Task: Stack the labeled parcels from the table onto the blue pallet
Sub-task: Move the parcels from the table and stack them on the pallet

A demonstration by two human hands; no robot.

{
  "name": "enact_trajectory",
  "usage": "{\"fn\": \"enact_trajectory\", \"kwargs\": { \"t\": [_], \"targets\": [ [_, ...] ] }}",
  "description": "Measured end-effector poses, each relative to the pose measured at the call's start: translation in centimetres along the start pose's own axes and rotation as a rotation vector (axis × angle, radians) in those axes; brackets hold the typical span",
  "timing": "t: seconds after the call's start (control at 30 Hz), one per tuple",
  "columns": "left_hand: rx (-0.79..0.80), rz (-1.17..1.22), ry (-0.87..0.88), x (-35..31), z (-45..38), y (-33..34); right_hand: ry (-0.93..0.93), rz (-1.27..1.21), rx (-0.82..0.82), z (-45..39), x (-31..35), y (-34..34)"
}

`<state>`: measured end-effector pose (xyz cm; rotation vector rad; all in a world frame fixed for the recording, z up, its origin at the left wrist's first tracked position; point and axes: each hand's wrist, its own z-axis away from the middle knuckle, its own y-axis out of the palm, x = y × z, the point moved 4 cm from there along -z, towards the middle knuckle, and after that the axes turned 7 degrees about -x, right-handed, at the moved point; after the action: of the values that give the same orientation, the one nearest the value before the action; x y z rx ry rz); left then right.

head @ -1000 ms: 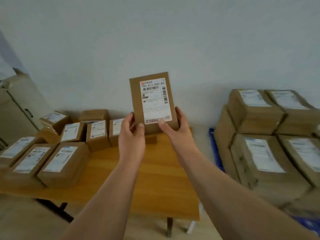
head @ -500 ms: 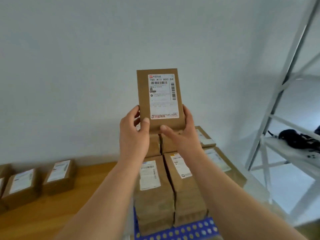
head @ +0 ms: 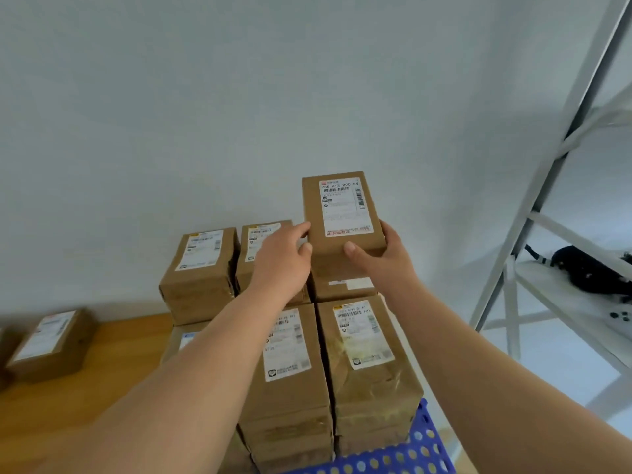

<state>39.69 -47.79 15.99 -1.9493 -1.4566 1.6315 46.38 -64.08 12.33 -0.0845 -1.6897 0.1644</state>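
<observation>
I hold a brown cardboard parcel with a white shipping label facing me, above the back right of the stack. My right hand grips its lower right corner, thumb across the front. My left hand touches its left edge with thumb and fingertips. Below stands the stack of labeled parcels on the blue perforated pallet, two rows deep and several layers high. Another labeled parcel lies on the wooden table at the left.
A white wall rises close behind the stack. A white metal shelving frame stands at the right, with a dark object on its shelf. The table's edge meets the stack on its left side.
My view swung from the table to the pallet stack. The parcel, carried in both hands, has moved right and lower, over the back right of the stack.
</observation>
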Motion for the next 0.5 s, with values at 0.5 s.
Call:
{"fn": "enact_trajectory", "kwargs": {
  "t": [0.5],
  "targets": [
    [0.153,-0.335,-0.009,3.9,-4.2,6.1,0.225,0.086,0.095,-6.0,-5.9,2.7]
  ]
}}
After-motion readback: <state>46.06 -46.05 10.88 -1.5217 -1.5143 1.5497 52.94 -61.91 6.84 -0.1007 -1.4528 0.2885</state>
